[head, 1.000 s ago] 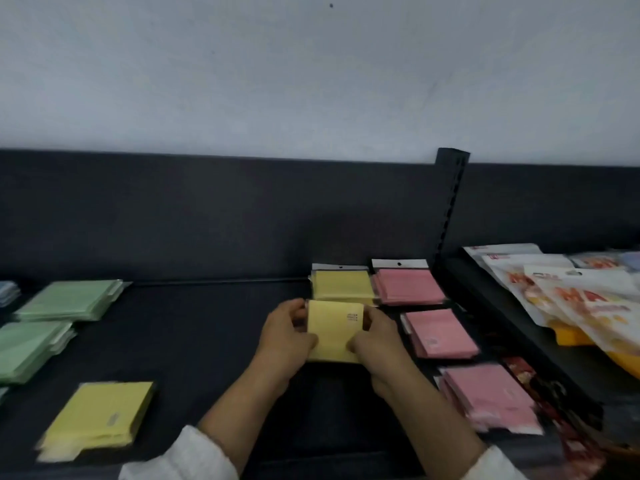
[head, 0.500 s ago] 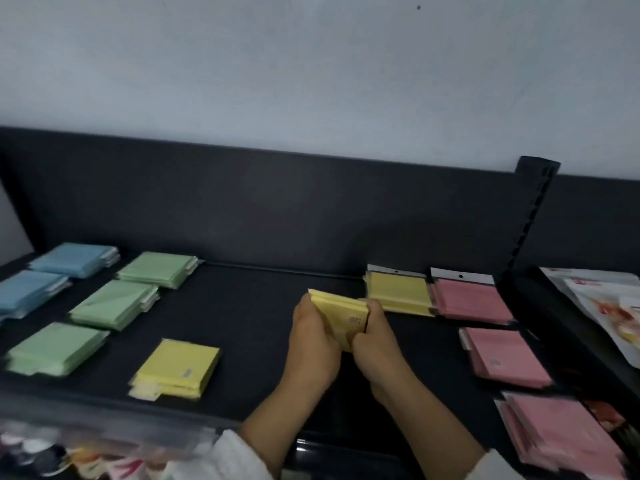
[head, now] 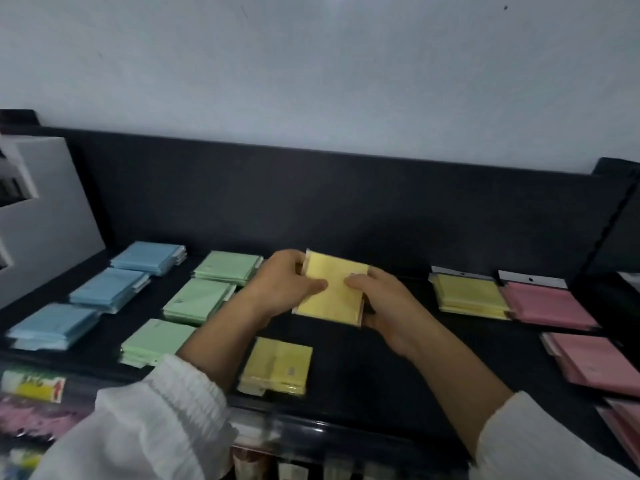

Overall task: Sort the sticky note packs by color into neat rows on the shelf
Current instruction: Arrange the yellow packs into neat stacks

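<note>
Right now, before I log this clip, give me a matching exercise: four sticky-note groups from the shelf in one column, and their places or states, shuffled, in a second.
Things
1. blue packs
2. green packs
3. pink packs
4. middle yellow pack

Places or states
A. gripped by the left hand and the right hand
B. column at the far left of the shelf
C. column at the right end
D. column second from the left

Pairs: 1-B, 2-D, 3-C, 4-A
</note>
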The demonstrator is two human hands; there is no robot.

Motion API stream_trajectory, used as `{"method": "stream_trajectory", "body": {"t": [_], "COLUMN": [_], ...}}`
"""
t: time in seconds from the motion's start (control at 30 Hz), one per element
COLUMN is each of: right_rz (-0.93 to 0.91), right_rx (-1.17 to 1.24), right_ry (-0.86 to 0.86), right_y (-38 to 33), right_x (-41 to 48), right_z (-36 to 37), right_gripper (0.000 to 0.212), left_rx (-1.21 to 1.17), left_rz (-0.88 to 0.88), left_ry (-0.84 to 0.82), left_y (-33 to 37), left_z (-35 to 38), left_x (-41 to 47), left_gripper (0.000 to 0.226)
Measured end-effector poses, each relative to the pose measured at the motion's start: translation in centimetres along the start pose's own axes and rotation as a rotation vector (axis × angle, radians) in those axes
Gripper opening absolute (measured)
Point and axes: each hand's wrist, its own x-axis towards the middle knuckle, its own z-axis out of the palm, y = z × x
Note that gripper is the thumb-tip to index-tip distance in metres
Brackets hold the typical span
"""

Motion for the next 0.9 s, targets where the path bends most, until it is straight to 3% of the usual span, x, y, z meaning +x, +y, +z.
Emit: {"method": "stream_trajectory", "body": {"t": [0.2, 0.43, 0.6, 0.8, 0.9], "right_rz": [0.043, 0.156, 0.163, 0.102, 0.097], "right_rx": [-0.052, -0.092, -0.280, -0.674, -0.700], "right_ry": [0.101, 0.173, 0.234, 0.305, 0.307], "right_y": [1.6, 3.5, 4.5, 5.6, 5.4], "right_x": [2.2, 4.4, 5.4, 6.3, 6.2], "right_z": [3.3, 4.9, 5.2, 6.4, 6.2], "right_gripper": [0.019, 0.009, 0.008, 0.028, 0.031], "left_rx": [-0.164, -0.165, 0.010, 0.513, 0.611], "left_rz": [-0.188, -0.244, -0.223, -0.163, -0.176], "left_ry": [-0.139, -0.209, -0.259, -0.220, -0.234], "left_y": [-4.6, -8.1, -9.7, -10.4, -10.0], "left_z": [-1.6, -1.4, -0.7, 0.2, 0.4], "left_x": [2.5, 4.0, 5.0, 6.2, 6.2], "left_gripper": [0.013, 0.022, 0.029, 0.049, 0.052]}}
